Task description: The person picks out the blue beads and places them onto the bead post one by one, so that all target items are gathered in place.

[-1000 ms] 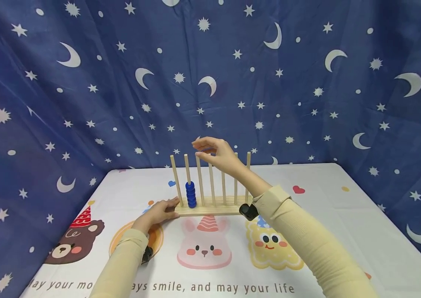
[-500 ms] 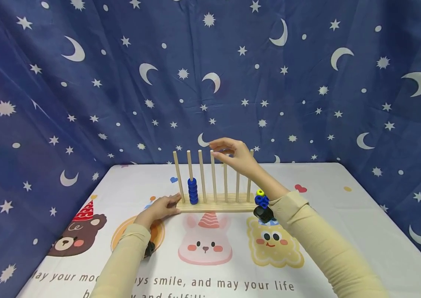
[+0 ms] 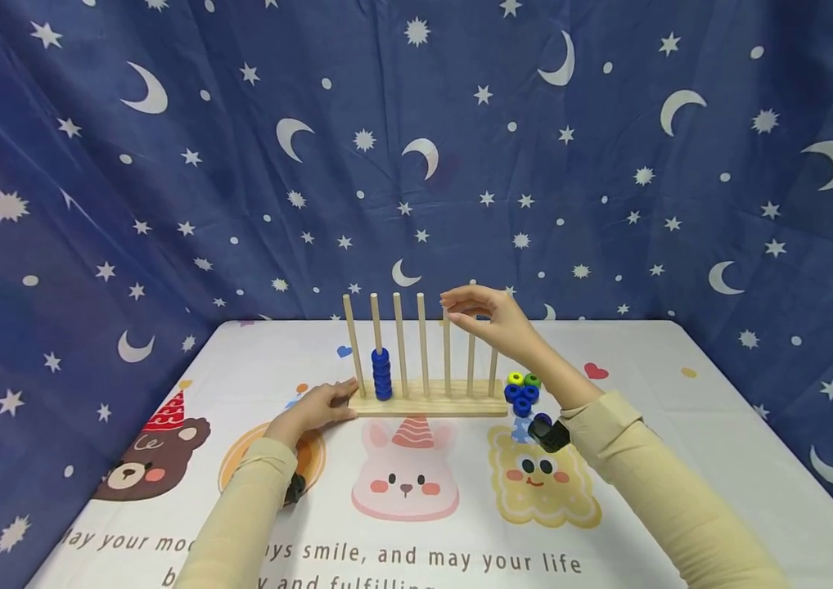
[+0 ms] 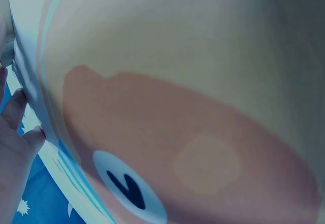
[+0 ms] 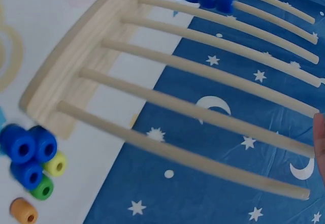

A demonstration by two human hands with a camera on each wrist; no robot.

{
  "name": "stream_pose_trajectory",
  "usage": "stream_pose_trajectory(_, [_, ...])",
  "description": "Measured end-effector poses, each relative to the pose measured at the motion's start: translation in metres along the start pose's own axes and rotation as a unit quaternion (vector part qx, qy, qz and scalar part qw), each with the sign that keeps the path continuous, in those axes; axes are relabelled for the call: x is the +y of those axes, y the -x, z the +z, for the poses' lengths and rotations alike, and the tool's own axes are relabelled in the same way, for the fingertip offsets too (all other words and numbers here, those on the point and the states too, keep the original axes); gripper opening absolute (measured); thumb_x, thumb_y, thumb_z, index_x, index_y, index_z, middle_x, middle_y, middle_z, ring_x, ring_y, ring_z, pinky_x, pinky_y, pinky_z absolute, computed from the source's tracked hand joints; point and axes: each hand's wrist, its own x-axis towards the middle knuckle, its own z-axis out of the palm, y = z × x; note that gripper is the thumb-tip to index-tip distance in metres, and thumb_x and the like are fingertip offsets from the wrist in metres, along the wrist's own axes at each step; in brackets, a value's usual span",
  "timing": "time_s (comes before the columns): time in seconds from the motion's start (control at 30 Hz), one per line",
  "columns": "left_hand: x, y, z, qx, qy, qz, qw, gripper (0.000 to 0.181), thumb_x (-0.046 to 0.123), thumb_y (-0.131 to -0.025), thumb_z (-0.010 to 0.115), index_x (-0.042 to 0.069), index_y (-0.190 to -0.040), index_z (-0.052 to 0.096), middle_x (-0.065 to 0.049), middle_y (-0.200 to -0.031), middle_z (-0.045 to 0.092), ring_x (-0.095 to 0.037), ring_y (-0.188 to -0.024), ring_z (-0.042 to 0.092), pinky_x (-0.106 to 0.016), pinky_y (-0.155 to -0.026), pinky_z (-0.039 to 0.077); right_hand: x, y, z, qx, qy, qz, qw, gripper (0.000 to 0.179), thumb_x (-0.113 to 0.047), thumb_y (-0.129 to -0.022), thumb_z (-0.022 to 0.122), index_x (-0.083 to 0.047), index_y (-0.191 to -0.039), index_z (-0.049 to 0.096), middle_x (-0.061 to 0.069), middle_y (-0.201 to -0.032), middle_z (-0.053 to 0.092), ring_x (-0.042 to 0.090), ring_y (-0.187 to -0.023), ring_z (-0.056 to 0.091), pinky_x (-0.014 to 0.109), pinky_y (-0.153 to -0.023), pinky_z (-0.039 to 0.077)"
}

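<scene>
A wooden bead stand [image 3: 427,406] with a row of upright pegs stands on the table. Stacked blue beads [image 3: 381,375] sit on its second peg from the left. My left hand [image 3: 313,411] holds the left end of the base, thumb at the near side and fingers at the far side. The left wrist view shows only some fingers [image 4: 18,112] at its edge. My right hand [image 3: 490,315], fingers loosely curved, is up by the tops of the right-hand pegs, nothing visible in it. In the right wrist view just a sliver of that hand [image 5: 320,142] shows.
Loose blue beads [image 3: 523,406], a yellow bead [image 3: 515,379] and a green bead [image 3: 532,380] lie right of the base. An orange bead [image 5: 24,211] shows beside them in the right wrist view. A starry blue curtain [image 3: 416,123] hangs behind the table.
My right hand has moved right along the peg tops, from the third peg towards the right-hand ones, uncovering the loose beads. My left hand stays at the base's end.
</scene>
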Motion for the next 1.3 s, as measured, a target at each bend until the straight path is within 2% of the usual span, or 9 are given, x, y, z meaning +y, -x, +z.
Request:
stream_pose_trajectory(0.43, [0.000, 0.000, -0.001, -0.004, -0.002, -0.001, 1.0000, 0.059, 0.018, -0.088, 0.066, -0.004, -0.137, 0.042, -0.021, -0.146, 0.035, -0.045, -0.136, 0.030, -0.056, -0.114, 0.023, 0.018, 0.030, -0.015, -0.030, 0.052, -0.015, 0.9981, 0.030, -0.006, -0.090, 0.062, 0.001, -0.119, 0.061, 0.016, -0.114, 0.065, 0.027, -0.101, 0.064, 0.042, -0.091, 0.053])
stream_pose_trajectory(0.83, [0.000, 0.000, -0.003, -0.007, -0.021, -0.014, 0.9997, 0.060, 0.022, -0.088, 0.065, -0.002, -0.138, 0.042, -0.019, -0.147, 0.035, -0.048, -0.135, 0.029, -0.057, -0.113, 0.023, 0.030, 0.053, -0.030, -0.035, 0.067, 0.004, 0.9971, 0.031, -0.005, -0.089, 0.062, 0.003, -0.119, 0.060, 0.019, -0.114, 0.065, 0.030, -0.102, 0.063, 0.044, -0.091, 0.052])
stream_pose_trajectory(1.3, [-0.002, -0.002, -0.002, -0.012, -0.028, 0.002, 0.9995, 0.060, 0.023, -0.089, 0.064, -0.005, -0.137, 0.042, -0.021, -0.146, 0.036, -0.046, -0.135, 0.030, -0.056, -0.113, 0.024, 0.059, 0.076, -0.038, -0.059, 0.098, 0.025, 0.9931, 0.028, -0.004, -0.088, 0.064, 0.005, -0.114, 0.062, 0.021, -0.111, 0.066, 0.033, -0.098, 0.063, 0.048, -0.088, 0.053])
